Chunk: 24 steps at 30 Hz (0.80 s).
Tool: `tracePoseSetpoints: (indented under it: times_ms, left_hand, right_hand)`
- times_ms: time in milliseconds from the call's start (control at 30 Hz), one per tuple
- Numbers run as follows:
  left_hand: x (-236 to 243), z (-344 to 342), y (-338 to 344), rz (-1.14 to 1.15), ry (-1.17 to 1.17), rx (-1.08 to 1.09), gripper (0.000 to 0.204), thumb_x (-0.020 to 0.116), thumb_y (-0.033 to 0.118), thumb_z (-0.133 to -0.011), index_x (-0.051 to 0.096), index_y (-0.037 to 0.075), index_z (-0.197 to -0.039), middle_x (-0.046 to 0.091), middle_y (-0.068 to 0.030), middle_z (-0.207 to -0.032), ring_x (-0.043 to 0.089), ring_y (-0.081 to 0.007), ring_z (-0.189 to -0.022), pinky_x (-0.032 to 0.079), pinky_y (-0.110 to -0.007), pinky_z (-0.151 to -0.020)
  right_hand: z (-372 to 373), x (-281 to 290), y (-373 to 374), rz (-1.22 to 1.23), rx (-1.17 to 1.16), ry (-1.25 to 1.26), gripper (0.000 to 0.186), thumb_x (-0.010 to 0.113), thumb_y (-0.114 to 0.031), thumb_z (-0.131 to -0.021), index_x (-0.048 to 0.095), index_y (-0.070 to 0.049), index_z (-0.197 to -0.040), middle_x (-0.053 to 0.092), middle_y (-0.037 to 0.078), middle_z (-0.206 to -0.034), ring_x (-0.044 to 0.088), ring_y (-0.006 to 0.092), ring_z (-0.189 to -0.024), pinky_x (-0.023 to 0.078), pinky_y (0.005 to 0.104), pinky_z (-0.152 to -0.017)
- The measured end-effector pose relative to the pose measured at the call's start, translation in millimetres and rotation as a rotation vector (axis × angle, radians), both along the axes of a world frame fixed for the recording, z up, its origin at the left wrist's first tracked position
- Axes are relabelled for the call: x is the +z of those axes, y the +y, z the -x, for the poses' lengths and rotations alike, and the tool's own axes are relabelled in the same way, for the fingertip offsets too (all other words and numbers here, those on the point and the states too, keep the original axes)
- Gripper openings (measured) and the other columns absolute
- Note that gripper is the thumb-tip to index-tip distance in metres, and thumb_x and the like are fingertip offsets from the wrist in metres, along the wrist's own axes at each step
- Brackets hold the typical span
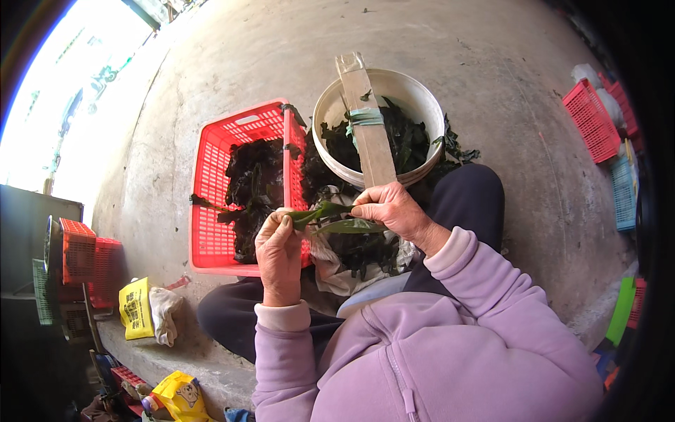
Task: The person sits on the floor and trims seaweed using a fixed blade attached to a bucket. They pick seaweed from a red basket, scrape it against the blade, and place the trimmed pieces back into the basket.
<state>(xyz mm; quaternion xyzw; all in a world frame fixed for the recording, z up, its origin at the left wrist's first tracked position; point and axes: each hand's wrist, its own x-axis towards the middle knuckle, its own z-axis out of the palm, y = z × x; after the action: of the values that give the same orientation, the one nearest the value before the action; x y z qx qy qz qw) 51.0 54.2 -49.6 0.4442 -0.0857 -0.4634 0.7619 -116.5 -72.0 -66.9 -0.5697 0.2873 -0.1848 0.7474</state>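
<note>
My left hand [279, 260] pinches one end of a glossy green seaweed strip [316, 214] just inside the near right of a red basket. My right hand [394, 214] grips the strip's other end, in front of a pale wooden board [375, 155] with green binding. The board lies across a white bucket [319, 105] of dark seaweed [408, 133]. The red basket [211, 176] at the left holds more dark seaweed [253, 172]. A pale sack [330, 271] with dark seaweed on it lies between my legs, below my hands.
Concrete floor [485, 84] surrounds me. Red crates [587, 119] and a blue crate [622, 190] line the right edge. Stacked baskets [77, 250] stand at the left, near a yellow bag [133, 309], a pale cloth [165, 316] and a step edge. A bright opening is at upper left.
</note>
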Motion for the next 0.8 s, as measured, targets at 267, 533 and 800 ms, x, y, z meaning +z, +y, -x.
tracePoseSetpoints:
  times_ms: [267,533,800]
  left_hand:
    - [24,-12,-11,0.25,-0.039,-0.245,0.006,0.055,0.008,-0.09,0.051,0.005,-0.085,0.051,-0.0065,-0.077,0.036,-0.0057,-0.055,0.03,-0.016,-0.045]
    - [20,-23,-71,-0.266,-1.308,-0.249,0.045,0.073,0.014,-0.076,0.058,0.007,-0.117,0.046,-0.0018,-0.054,0.042,-0.0081,-0.048,0.036,-0.024,-0.048]
    - [5,-43,-144,-0.458,-1.602,-0.259,0.019,0.07,0.022,-0.076,0.062,0.007,-0.085,0.061,-0.0105,-0.07,0.06,-0.0283,-0.064,0.046,-0.037,-0.059]
  right_hand:
    - [-2,35,-27,0.678,-0.254,0.07,0.007,0.067,-0.01,-0.079,0.068,-0.003,-0.08,0.062,0.01,-0.061,0.055,0.0105,-0.052,0.044,0.0273,-0.051]
    - [-8,55,-81,0.992,0.06,0.077,0.015,0.065,-0.004,-0.076,0.061,0.001,-0.09,0.065,0.015,-0.084,0.065,0.0248,-0.08,0.048,0.032,-0.072]
    - [-14,26,-154,0.66,0.102,0.352,0.017,0.068,-0.016,-0.07,0.065,0.0,-0.075,0.062,0.012,-0.065,0.059,0.0157,-0.062,0.046,0.0317,-0.061]
